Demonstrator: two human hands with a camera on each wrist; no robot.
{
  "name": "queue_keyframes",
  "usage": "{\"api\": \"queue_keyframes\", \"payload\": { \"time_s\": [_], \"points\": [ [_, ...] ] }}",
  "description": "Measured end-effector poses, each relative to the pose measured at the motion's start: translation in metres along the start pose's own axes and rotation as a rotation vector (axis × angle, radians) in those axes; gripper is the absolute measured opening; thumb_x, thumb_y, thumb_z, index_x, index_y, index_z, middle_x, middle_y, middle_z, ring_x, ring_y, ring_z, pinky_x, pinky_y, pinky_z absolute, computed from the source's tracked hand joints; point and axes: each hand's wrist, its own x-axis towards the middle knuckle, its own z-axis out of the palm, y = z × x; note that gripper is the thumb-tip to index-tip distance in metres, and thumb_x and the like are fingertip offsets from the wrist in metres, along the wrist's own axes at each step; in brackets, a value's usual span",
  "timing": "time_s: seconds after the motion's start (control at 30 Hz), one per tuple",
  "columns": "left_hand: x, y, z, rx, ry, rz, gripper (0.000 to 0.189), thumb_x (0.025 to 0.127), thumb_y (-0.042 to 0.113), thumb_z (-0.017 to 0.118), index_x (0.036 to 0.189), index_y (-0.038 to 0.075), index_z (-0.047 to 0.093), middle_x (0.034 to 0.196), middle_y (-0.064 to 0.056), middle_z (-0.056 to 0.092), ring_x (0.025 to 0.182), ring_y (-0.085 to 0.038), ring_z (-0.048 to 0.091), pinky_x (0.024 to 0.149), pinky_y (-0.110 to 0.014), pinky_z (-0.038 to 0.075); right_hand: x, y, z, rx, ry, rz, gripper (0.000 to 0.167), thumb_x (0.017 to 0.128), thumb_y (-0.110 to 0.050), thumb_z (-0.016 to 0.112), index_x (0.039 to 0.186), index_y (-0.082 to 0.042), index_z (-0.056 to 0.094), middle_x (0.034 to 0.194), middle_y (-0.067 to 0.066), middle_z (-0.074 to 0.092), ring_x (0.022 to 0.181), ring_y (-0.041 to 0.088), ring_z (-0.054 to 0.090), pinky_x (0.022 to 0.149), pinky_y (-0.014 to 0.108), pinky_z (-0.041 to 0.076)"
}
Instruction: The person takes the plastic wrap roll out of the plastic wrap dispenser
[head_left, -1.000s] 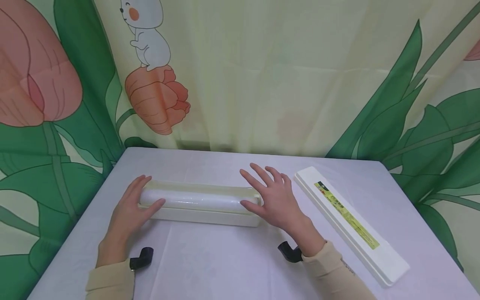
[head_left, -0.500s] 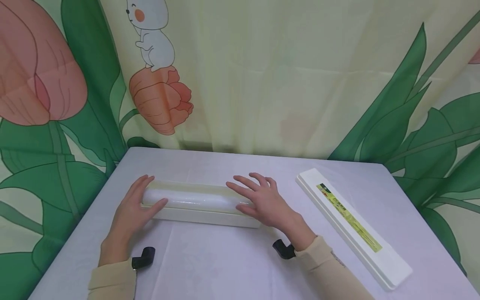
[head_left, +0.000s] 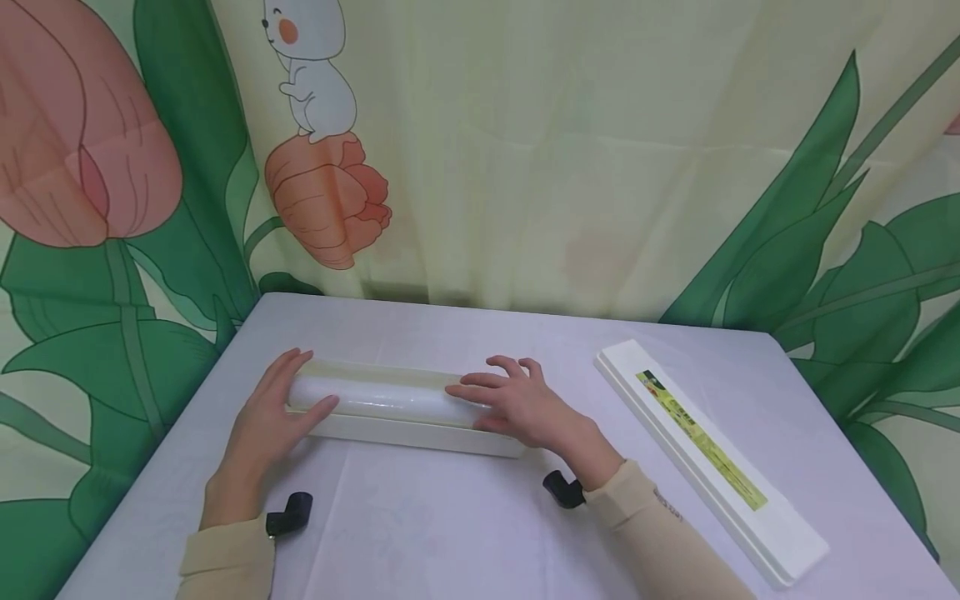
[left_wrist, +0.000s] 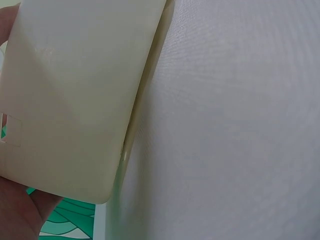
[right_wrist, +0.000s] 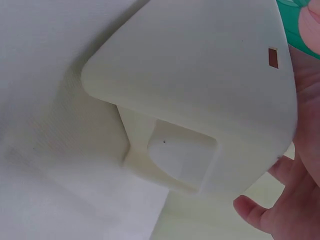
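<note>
A long off-white cling film dispenser box [head_left: 420, 437] lies lidless, with a shiny roll of cling film [head_left: 382, 402] inside. My left hand [head_left: 262, 421] holds its left end, thumb along the front edge and fingers behind. The left wrist view shows the box's side [left_wrist: 75, 100] close up between parts of this hand. My right hand [head_left: 525, 406] is over the roll's right end, its fingers loosely bent and reaching across the film. In the right wrist view, the box's end [right_wrist: 200, 65] has a small slot and a recess, with right-hand fingers [right_wrist: 255, 212] beyond it.
A long white lid [head_left: 772, 533] with a yellow-green label [head_left: 705, 442] lies slanted on the right side of the table. A white cloth covers the table [head_left: 420, 525]. Behind hangs a curtain [head_left: 525, 167] printed with flowers and leaves.
My right hand has moved left and lowered over the right end of the roll, its spread fingers drawing closer together. The left hand keeps its place on the box.
</note>
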Motion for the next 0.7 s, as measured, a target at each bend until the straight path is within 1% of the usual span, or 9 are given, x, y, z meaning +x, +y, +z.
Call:
{"api": "queue_keyframes", "payload": {
  "time_s": [0.17, 0.37, 0.53, 0.7],
  "points": [
    [0.000, 0.000, -0.001, 0.000, 0.002, 0.005, 0.083, 0.091, 0.050, 0.071, 0.155, 0.009, 0.037, 0.161, -0.019, 0.027, 0.143, -0.045, 0.030, 0.106, -0.071, 0.030, 0.005, 0.000, 0.002, -0.049, -0.030, -0.028, 0.056, 0.090, -0.024, 0.079, 0.142, -0.031, 0.059, 0.134, -0.010, 0.063, 0.132, 0.037, 0.045, 0.097, 0.067, 0.034],
    [0.000, 0.001, -0.002, 0.003, 0.006, 0.011, 0.083, 0.091, 0.050, 0.071, 0.155, 0.009, 0.037, 0.161, -0.019, 0.027, 0.143, -0.045, 0.030, 0.106, -0.072, 0.030, 0.012, -0.003, 0.003, -0.079, -0.079, -0.025, 0.058, 0.092, -0.027, 0.077, 0.145, -0.033, 0.055, 0.131, -0.016, 0.063, 0.136, 0.031, 0.042, 0.100, 0.065, 0.033],
    [0.000, 0.001, -0.001, -0.001, -0.003, 0.011, 0.084, 0.091, 0.051, 0.070, 0.155, 0.009, 0.036, 0.161, -0.019, 0.027, 0.144, -0.045, 0.029, 0.106, -0.072, 0.029, 0.014, -0.004, 0.003, -0.083, -0.098, -0.019, 0.056, 0.093, -0.030, 0.075, 0.146, -0.033, 0.055, 0.130, -0.015, 0.064, 0.136, 0.030, 0.041, 0.101, 0.066, 0.032],
    [0.000, 0.000, 0.000, 0.001, -0.003, 0.009, 0.084, 0.091, 0.051, 0.070, 0.155, 0.009, 0.036, 0.161, -0.019, 0.026, 0.144, -0.045, 0.028, 0.106, -0.072, 0.029, 0.014, -0.005, 0.000, -0.089, -0.096, -0.023, 0.055, 0.094, -0.029, 0.074, 0.146, -0.032, 0.055, 0.130, -0.014, 0.064, 0.136, 0.032, 0.040, 0.101, 0.067, 0.031]
  ]
}}
